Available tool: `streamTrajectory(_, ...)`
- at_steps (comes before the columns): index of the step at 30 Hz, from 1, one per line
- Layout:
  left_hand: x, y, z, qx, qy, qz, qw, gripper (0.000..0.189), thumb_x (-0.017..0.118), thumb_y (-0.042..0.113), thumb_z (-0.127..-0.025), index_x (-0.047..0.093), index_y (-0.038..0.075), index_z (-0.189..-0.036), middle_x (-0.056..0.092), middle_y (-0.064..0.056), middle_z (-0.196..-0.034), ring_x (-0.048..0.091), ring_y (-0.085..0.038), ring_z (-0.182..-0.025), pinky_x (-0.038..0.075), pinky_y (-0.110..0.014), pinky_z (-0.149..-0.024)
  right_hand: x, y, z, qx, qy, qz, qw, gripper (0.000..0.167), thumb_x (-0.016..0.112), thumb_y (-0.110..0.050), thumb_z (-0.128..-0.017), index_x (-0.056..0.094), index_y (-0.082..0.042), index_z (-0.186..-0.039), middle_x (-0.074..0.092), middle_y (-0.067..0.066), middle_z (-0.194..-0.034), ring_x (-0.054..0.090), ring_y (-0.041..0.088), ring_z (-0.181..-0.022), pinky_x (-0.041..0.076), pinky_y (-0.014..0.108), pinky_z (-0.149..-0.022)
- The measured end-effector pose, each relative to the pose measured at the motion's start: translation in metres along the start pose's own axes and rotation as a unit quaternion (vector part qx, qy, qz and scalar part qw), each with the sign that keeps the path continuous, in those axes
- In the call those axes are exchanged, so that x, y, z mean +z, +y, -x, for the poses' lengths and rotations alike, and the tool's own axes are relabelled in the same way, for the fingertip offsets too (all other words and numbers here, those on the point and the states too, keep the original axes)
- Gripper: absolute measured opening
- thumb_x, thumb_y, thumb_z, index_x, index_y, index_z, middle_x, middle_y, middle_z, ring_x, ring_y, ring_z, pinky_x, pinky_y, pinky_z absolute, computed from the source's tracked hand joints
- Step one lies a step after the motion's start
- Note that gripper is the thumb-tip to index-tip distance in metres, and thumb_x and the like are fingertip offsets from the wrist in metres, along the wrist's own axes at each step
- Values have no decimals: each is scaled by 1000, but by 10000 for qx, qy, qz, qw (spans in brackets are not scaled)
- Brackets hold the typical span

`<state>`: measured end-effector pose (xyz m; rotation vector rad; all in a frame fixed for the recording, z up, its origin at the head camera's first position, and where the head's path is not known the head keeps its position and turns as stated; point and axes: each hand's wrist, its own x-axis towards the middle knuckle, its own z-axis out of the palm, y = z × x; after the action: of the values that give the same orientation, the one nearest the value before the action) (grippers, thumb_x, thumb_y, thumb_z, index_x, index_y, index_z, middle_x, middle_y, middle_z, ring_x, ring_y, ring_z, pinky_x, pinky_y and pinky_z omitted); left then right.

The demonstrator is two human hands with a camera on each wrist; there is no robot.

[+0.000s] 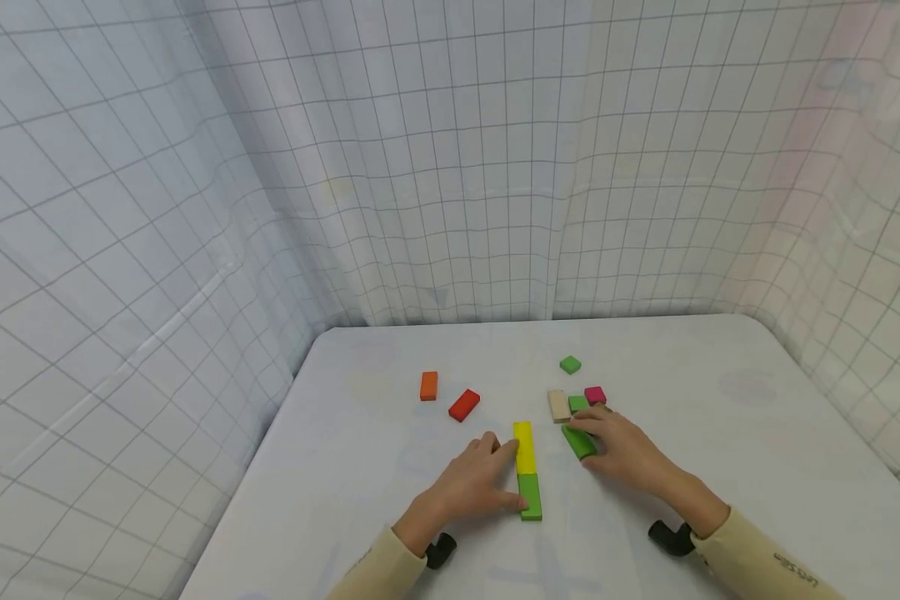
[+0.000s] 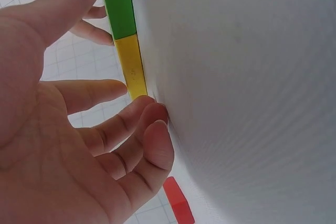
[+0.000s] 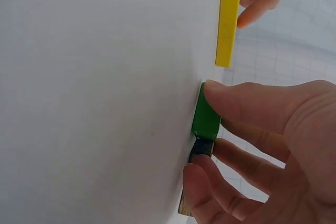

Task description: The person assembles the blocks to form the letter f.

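Note:
Two long blocks, one yellow (image 1: 524, 450) and one green (image 1: 530, 493), lie end to end in a line on the white table. My left hand (image 1: 474, 482) rests along their left side, index finger touching the yellow block and thumb at the green one; its other fingers are loosely bent. To the right, my right hand (image 1: 630, 450) pinches a separate green block (image 3: 206, 114) between thumb and fingers, the block lying slanted at the table surface. Past that block, a dark piece (image 3: 201, 148) shows beside the fingers in the right wrist view, partly covered.
Behind my right hand are a beige block (image 1: 559, 406), a small green block (image 1: 577, 403) and a magenta block (image 1: 595, 395). Farther back is another green piece (image 1: 570, 364). Red (image 1: 464, 405) and orange (image 1: 429, 386) blocks lie back left. Gridded white curtains (image 1: 450, 167) surround the table.

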<state>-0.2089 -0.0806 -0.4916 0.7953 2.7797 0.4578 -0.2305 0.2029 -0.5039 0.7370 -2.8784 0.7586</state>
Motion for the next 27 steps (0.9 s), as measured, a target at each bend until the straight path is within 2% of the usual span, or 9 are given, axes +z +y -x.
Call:
streamTrajectory(8,1,-1,-1,70,23,-45,10000,87,77,59,-81,46,19,-152,46,-1,-115,45,-14,-94,44,-24,-71,-1,3,-3,-91,-32,-56,9999,52,87,-9,-78,70,-7,-126,62,8,-131,60,27,-115,53,47,-94)
streamTrajectory(16,1,0,0,64,-13,-78,9999,86,76,60,-82,46,20,-152,46,-2,-116,44,-14,-94,44,-24,-71,-3,3,-4,-191,-141,91,9997,52,88,-10,-76,71,-8,-125,63,8,-128,60,29,-115,54,47,-93)
streamTrajectory(27,2,-2,-1,164,52,-124,9998,86,76,60,-82,46,18,-152,45,-1,-114,43,-14,-93,42,-23,-69,-4,-1,-6,-16,-138,82,9999,53,92,-16,-73,73,-12,-122,63,2,-120,60,20,-103,56,39,-87)
